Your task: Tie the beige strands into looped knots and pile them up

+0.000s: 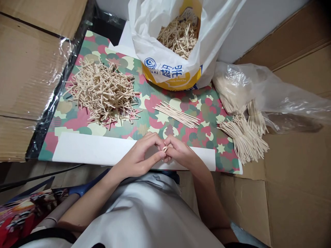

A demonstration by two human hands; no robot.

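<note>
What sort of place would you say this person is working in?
Possibly a small home or makeshift handicraft workspace: there are flattened cardboard sheets, a low surface covered in patterned paper, and a pile of short looped pale strands.

Tabletop (224, 160): loose heap (103, 93), left | straight sticks (177, 114), centre, right of heap, before carrier bag (141, 41) | more pieces (181, 39), in carrier bag | stick bundles (249, 141), right edge | clear bag (279, 89), behind bundles | paper strip (85, 148), along front edge | left cardboard (28, 69), beyond left edge | right cardboard (297, 165), beyond right edge
</note>
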